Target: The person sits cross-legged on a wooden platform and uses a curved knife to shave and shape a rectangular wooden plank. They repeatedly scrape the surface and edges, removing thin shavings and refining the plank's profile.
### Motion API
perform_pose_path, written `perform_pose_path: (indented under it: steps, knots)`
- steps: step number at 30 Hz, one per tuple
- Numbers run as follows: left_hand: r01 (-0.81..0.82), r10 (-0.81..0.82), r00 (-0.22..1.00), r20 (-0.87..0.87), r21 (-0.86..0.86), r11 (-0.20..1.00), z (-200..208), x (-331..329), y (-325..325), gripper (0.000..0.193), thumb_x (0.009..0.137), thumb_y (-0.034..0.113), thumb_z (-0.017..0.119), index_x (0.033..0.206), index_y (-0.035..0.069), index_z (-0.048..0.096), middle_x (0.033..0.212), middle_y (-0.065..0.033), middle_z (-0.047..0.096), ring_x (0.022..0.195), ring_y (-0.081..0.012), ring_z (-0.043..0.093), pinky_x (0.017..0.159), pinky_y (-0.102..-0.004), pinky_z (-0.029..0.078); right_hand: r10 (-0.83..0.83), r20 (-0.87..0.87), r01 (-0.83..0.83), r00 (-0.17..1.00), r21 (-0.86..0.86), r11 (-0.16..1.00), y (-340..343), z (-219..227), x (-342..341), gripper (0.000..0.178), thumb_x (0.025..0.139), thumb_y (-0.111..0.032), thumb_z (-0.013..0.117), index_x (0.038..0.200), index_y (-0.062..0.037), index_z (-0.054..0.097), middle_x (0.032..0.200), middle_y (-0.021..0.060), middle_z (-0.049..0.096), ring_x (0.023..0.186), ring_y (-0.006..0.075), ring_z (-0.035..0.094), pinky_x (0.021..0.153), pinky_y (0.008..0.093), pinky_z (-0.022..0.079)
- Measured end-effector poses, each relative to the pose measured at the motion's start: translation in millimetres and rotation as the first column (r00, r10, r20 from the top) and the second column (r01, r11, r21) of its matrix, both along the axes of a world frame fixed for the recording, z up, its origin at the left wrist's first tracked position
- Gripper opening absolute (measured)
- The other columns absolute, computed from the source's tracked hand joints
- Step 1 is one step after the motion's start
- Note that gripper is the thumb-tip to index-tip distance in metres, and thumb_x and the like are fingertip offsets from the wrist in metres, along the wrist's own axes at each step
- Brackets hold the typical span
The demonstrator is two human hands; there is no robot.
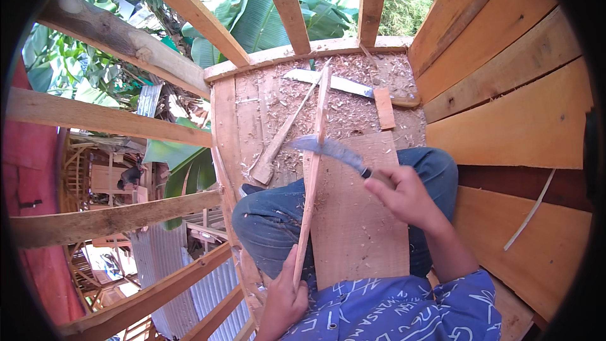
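Near the lower edge my left hand point(287, 300) is closed round the bottom end of a long wooden stick point(309, 205), which slants up and away from me. My right hand point(405, 197) grips the dark handle of a curved knife point(344, 153). Its blade crosses the stick at about mid-length and appears to touch it. Across my lap lies a wide wooden board point(360, 221), under the stick and the knife. My legs in blue jeans are bent on either side of the board.
Wood shavings cover the plank floor point(252, 110). On it lie a machete point(338, 83), a small wood block point(384, 108) and a carved wooden piece point(278, 145). Wooden rails point(113, 211) stand at the left and far side; a plank wall point(505, 132) rises at right.
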State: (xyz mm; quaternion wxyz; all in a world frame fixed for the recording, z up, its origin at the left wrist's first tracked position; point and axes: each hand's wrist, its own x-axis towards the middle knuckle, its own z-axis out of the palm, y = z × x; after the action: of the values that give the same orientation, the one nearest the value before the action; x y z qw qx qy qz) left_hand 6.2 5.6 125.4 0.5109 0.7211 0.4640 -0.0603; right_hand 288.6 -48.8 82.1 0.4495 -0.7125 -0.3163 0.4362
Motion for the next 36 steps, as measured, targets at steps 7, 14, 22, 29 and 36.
perform_pose_path:
  steps: [7, 14, 22, 29, 36]
  knots:
    - [-0.040, 0.039, 0.999, -0.035, -0.041, 0.998, 3.6, 4.8, -1.6, 0.069, 0.077, -0.003, 0.047, 0.145, 0.004, 0.032, 0.114, -0.0285, 0.057, 0.104, -0.0387, 0.060, 0.088, -0.0383, 0.045, -0.118, -0.205, 0.142, 0.972, 0.105, 0.984, -9.9, 6.4, 19.7, 0.025, 0.092, -0.022, 0.063, 0.082, 0.0005, 0.062, 0.060, -0.0054, 0.048, 0.057, 0.0029, 0.039, 0.049, 0.0255, 0.034]
    - [0.041, -0.050, 0.997, 0.053, 0.160, 0.986, -2.8, 0.4, -5.7, 0.069, 0.078, -0.001, 0.050, 0.145, 0.003, 0.032, 0.100, -0.0323, 0.061, 0.089, -0.0469, 0.063, 0.078, -0.0444, 0.049, -0.060, -0.073, 0.062, 0.996, 0.026, 0.998, 0.0, -6.7, 6.1, 0.024, 0.088, -0.021, 0.068, 0.084, 0.0021, 0.066, 0.062, -0.0044, 0.051, 0.059, 0.0025, 0.041, 0.050, 0.0260, 0.035]
    - [0.006, -0.010, 0.999, 0.048, 0.075, 0.997, -2.2, 0.3, -4.3, 0.070, 0.077, -0.002, 0.050, 0.145, 0.003, 0.032, 0.104, -0.0325, 0.061, 0.090, -0.0473, 0.062, 0.080, -0.0447, 0.049, -0.104, -0.038, 0.106, 0.994, 0.074, 0.992, -8.2, -10.0, -5.0, 0.025, 0.088, -0.023, 0.068, 0.087, 0.0022, 0.066, 0.061, -0.0017, 0.051, 0.059, 0.0042, 0.043, 0.052, 0.0260, 0.037]
    - [0.031, -0.039, 0.997, 0.065, 0.121, 0.992, -3.6, -0.3, -5.0, 0.071, 0.077, -0.001, 0.050, 0.145, 0.003, 0.032, 0.107, -0.0336, 0.059, 0.092, -0.0476, 0.062, 0.080, -0.0457, 0.049, 0.070, -0.085, -0.070, 0.994, 0.000, 0.998, -16.2, -7.8, -21.7, 0.027, 0.088, -0.024, 0.068, 0.087, 0.0022, 0.067, 0.062, 0.0001, 0.054, 0.060, 0.0052, 0.048, 0.053, 0.0274, 0.039]
    - [0.059, -0.080, 0.991, 0.108, 0.180, 0.982, -10.9, 0.3, -12.3, 0.070, 0.077, -0.001, 0.050, 0.144, -0.001, 0.030, 0.116, -0.0346, 0.056, 0.096, -0.0497, 0.060, 0.083, -0.0462, 0.049, 0.158, -0.214, -0.170, 0.964, -0.040, 0.985, -21.0, -1.6, -18.6, 0.026, 0.087, -0.025, 0.069, 0.086, 0.0015, 0.067, 0.064, -0.0011, 0.056, 0.062, 0.0050, 0.050, 0.055, 0.0259, 0.041]
